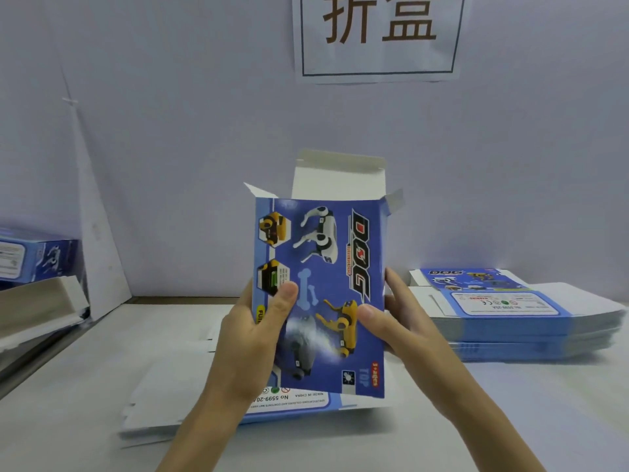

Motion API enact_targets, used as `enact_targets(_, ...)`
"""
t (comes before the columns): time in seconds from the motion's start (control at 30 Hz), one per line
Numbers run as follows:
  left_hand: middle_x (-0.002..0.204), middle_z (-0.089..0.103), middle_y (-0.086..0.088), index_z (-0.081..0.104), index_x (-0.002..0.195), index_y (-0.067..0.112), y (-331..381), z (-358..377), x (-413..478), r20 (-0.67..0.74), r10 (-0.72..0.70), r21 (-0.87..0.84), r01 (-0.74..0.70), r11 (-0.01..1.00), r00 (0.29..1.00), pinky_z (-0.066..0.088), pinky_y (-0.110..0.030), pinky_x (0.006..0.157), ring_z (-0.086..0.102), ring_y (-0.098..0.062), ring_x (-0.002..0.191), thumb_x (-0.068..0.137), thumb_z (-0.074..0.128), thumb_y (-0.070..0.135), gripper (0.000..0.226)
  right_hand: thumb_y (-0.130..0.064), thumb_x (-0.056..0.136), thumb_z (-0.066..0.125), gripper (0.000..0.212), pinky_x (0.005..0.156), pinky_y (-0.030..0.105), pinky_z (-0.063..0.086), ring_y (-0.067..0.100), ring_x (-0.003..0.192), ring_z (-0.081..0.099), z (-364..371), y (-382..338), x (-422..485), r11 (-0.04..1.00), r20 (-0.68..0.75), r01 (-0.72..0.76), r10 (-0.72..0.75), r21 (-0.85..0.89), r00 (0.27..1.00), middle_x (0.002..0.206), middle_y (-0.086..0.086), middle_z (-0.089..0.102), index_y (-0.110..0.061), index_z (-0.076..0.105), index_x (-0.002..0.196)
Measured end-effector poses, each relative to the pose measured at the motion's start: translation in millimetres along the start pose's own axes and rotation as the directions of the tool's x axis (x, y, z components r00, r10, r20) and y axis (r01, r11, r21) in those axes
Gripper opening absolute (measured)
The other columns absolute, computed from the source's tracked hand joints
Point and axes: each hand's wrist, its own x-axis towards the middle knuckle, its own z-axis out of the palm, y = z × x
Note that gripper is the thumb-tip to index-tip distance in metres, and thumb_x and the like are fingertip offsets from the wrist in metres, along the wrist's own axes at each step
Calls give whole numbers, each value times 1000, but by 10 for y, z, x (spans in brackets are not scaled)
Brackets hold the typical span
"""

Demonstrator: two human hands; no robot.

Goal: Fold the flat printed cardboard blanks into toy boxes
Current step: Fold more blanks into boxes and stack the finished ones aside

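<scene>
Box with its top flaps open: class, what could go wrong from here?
1. The left hand and right hand pinch the box low down; squeezing could dent its printed front.
2. The lid and side flaps stand open; closing the lid first might leave the side flaps outside or creased.

left hand [252,335]: forearm in from 7 o'clock, thumb pressed across front of box [326,260], fingers hidden behind, gripping its 8 o'clock edge. right hand [405,321]: forearm in from 5 o'clock, thumb on front, fingers behind 3 o'clock edge, gripping.
</scene>
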Motion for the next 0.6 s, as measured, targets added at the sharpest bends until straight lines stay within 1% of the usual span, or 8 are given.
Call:
enact_targets(0.03,79,73,-3,66,92,20,1,0,-2,-7,2,1,-2,1000,1000,58,-30,63,69,-20,73,75,54,53,40,-43,67,67,67,66,23,57,15,102,68,3,-6,-1,1000,2,4,-4,0,1000,112,-10,67,-39,43,130)
enact_targets(0.13,76,73,3,67,86,17,5,23,-19,-45,29,-1,-29,1000,999,54,-21,56,69,-15,70,77,53,49,36,-44,65,68,61,62,20,56,10,101,68,5,1,2,1000,-7,10,-10,-5,1000,106,-16,69,-41,46,122)
enact_targets(0.27,79,73,-7,67,87,17,12,9,-13,-40,23,-14,-23,1000,999,58,-31,61,69,-25,74,78,56,48,33,-44,66,69,67,65,23,57,12,103,68,-6,-9,1,1000,6,12,-12,3,1000,113,-11,66,-42,43,128)
enact_targets(0.37,81,74,-4,68,89,16,24,-24,2,-49,4,-40,-6,999,999,56,-24,60,70,-22,77,79,56,45,33,-43,67,68,61,61,17,55,3,99,67,19,-26,-12,999,43,34,-33,-13,999,102,-22,68,-46,43,122)
enact_targets(0.4,80,74,-4,69,86,15,19,-30,5,-55,7,-31,-9,999,998,57,-25,59,70,-24,76,79,56,46,34,-43,67,67,57,59,16,54,0,96,67,20,-18,-12,999,43,35,-34,-14,998,98,-25,68,-45,43,119)
enact_targets(0.5,80,72,-11,67,85,12,21,-44,8,-29,14,7,-14,1000,999,58,-49,65,66,-37,78,76,56,53,43,-44,67,66,56,60,17,54,3,98,68,14,14,-8,1000,41,0,0,-6,999,100,-24,68,-44,43,119)
enact_targets(0.53,83,73,-9,67,88,13,26,-56,13,-14,6,-3,-6,1000,1000,59,-49,67,68,-35,80,75,56,54,44,-45,67,66,57,61,17,54,3,99,67,19,17,-9,1000,50,-13,14,-10,999,101,-24,67,-48,42,119)
enact_targets(0.6,88,75,-1,67,94,16,33,-84,26,-2,-9,-23,8,1000,1000,59,-32,64,72,-21,82,77,56,50,39,-52,64,67,57,61,17,54,0,99,66,40,17,-12,999,69,-18,20,-40,997,101,-28,65,-55,40,114)
